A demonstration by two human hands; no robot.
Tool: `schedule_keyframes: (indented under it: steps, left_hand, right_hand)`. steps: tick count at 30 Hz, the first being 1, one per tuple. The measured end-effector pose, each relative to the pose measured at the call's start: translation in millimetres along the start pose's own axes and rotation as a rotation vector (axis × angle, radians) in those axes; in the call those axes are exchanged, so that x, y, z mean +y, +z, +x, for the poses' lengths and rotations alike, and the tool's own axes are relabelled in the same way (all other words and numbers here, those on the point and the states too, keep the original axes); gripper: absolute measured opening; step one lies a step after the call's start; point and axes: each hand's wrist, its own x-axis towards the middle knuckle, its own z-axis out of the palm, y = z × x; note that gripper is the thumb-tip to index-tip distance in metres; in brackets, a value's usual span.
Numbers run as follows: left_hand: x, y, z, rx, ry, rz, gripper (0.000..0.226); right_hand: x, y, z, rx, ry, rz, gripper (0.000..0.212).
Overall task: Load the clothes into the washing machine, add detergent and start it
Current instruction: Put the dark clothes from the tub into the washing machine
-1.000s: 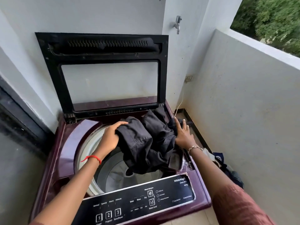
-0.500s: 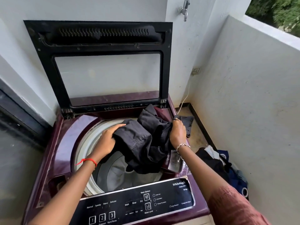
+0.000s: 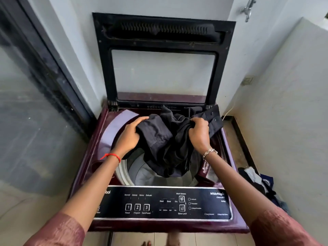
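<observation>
Two grips on black garment [image 3: 165, 144]: L hand [image 3: 130, 137], R hand [image 3: 199, 134]; drum [image 3: 142, 174] partly hidden.

A: Washer [image 3: 96, 144] casing?
B: Glossy maroon, smooth, reflective. Panel [image 3: 166, 203]: glossy black, smooth.
A: Lid [image 3: 104, 68]?
B: Black frame, matt, looks plastic. Pane [image 3: 163, 73]: clear, glass-like.
A: Garment [image 3: 165, 139]?
B: Dark cloth, matt, creased.
A: Drum [image 3: 142, 173]?
B: Grey, metal look, dull sheen. Rim [image 3: 122, 173]: white plastic, smooth.
A: Surroundings?
B: Wall [image 3: 284, 121]: rough, matt paint. Tap [image 3: 247, 8]: bright metal. Bracelet [image 3: 209, 152]: shiny metal. Sleeve [image 3: 58, 231]: woven cloth, matt.
</observation>
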Motion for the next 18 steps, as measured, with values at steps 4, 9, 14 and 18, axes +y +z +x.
schedule_keyframes:
  steps: [4, 9, 14, 18]
  left_hand:
    - [-24.1, 18.8, -10.5, 0.022, -0.078, -0.041, 0.051]
    - [-53.2, 39.7, -17.5, -0.132, -0.304, 0.02, 0.059]
    - [-76.1, 63.2, -4.3, -0.248, -0.392, 0.22, 0.053]
    - [-87.0, 85.3, 12.6, -0.317, -0.531, 0.423, 0.052]
  right_hand:
    - [10.5, 37.1, -11.6, -0.14, -0.017, -0.013, 0.044]
    - [34.7, 78.2, -16.4, -0.317, 0.061, -0.088, 0.039]
    - [61.7, 117.7, -6.8, -0.473, 0.155, -0.161, 0.028]
    - [81.7, 148.1, 5.7, -0.472, 0.291, -0.142, 0.03]
